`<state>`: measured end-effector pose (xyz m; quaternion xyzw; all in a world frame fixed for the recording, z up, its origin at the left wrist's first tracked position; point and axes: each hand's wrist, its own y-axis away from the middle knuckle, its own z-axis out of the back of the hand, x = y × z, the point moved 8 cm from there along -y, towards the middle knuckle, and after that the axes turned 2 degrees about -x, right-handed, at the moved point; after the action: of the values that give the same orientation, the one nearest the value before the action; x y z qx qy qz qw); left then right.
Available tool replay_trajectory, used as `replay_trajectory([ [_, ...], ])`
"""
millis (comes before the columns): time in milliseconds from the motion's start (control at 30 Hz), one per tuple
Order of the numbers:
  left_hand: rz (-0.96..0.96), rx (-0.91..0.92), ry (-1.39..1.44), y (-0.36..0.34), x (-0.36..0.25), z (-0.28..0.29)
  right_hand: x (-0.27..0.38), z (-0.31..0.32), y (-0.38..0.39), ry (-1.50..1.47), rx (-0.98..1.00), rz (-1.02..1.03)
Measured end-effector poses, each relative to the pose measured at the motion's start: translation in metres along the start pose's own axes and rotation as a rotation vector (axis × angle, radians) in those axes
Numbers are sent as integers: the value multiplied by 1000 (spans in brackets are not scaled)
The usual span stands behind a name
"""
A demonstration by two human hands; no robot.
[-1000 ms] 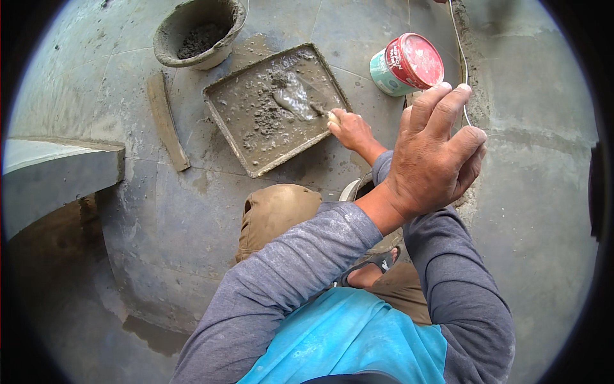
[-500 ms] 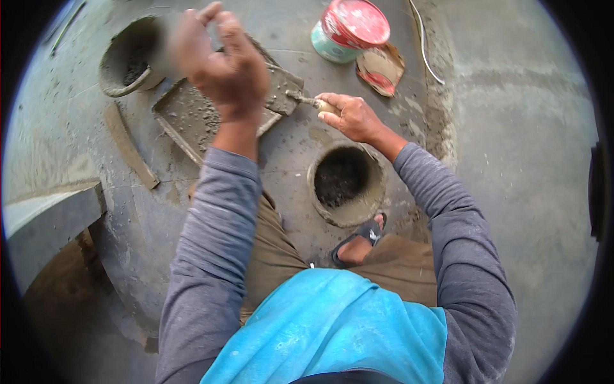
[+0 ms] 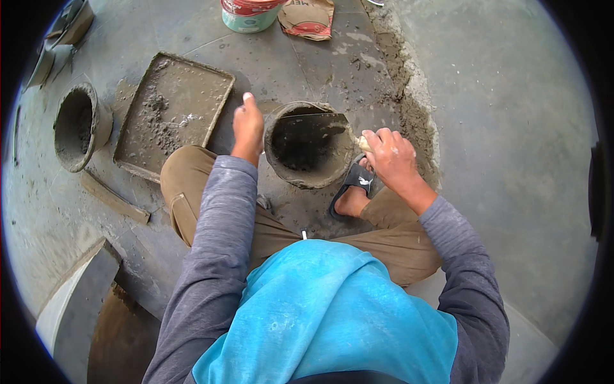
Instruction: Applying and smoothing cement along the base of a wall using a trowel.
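Observation:
A mortar-crusted bucket (image 3: 297, 157) stands by my sandalled foot, its inside dark. My right hand (image 3: 388, 153) grips the pale handle (image 3: 363, 144) of a trowel, whose dirty flat blade (image 3: 323, 123) lies across the bucket's mouth. Just left of that bucket, my left hand (image 3: 247, 128) is raised with thumb up and fingers curled; I cannot make out what, if anything, is inside them. A square tray (image 3: 220, 83) of wet grey mortar lies beyond my left knee.
Another bucket (image 3: 99, 128) sits left of the tray, near a curved strip (image 3: 118, 198); more containers (image 3: 70, 29) are behind. A red-and-teal tub (image 3: 246, 19) and torn paper bag (image 3: 306, 19) lie ahead. A rough mortar seam (image 3: 416, 115) runs at right, and a curved ledge (image 3: 77, 301) is lower left.
My right hand has brought the trowel from the tray onto the bucket. My left hand has come down beside that bucket. The view has shifted, so surrounding objects appear farther forward and left.

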<state>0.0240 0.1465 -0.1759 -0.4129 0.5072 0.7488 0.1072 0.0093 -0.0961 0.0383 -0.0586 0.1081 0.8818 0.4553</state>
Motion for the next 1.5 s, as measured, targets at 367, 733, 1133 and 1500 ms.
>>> replay_trajectory([
  [367, -189, 97, -311, 23, 31, -44, 27, -133, 43, -321, 623, -406],
  [733, -292, 146, -417, 56, -19, -34, 51, -136, 64, -1337, 944, -848],
  [1133, -347, 5, -296, 62, -24, -34, 21, -134, 25, -257, 458, -357],
  [1500, -285, 40, -295, 35, -6, -6, 115, -158, 45, -2178, 1092, -986],
])
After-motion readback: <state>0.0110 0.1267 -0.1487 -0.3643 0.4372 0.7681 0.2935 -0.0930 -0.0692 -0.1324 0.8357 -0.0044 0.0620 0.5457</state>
